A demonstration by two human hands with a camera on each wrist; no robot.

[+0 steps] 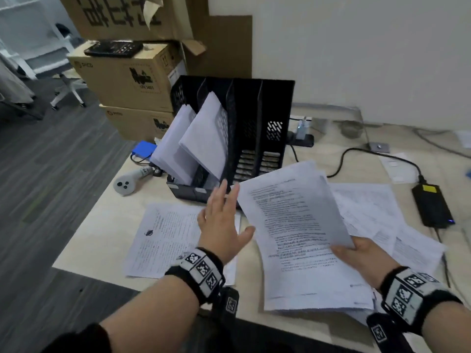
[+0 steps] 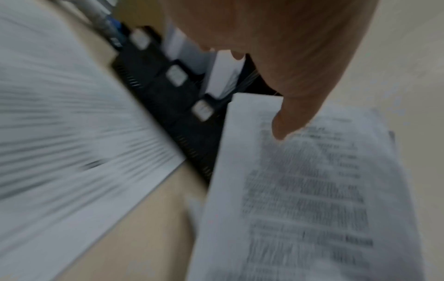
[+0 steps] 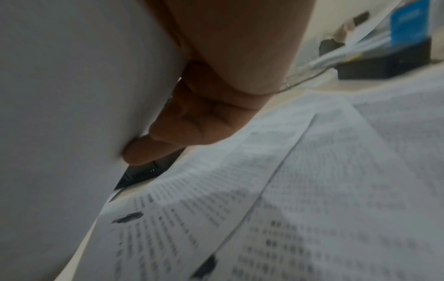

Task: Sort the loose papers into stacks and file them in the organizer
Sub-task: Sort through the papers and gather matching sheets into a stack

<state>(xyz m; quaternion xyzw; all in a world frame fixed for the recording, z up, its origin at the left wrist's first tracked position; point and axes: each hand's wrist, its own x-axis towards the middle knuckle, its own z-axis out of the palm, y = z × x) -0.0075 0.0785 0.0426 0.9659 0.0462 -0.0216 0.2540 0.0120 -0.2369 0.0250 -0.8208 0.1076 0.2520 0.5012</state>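
A black organizer (image 1: 254, 128) with several upright slots stands mid-table; its two left slots hold white paper stacks (image 1: 209, 138). My right hand (image 1: 354, 250) grips a sheaf of printed papers (image 1: 300, 230) by its right edge, thumb on top, and holds it tilted above the table. In the right wrist view its fingers (image 3: 192, 123) press the sheaf's blank back (image 3: 72, 95). My left hand (image 1: 237, 212) is open with straight fingers beside the sheaf's left edge; whether it touches is unclear. A loose printed sheet (image 1: 163, 238) lies below it. The left wrist view is blurred, showing sheaf (image 2: 312, 190) and organizer (image 2: 168, 98).
More loose papers (image 1: 377, 212) lie spread under and right of the sheaf. A black power adapter (image 1: 433, 205) with its cable sits at the right. A grey controller (image 1: 127, 183) and a blue item (image 1: 144, 149) lie left of the organizer. Cardboard boxes (image 1: 127, 77) stand behind.
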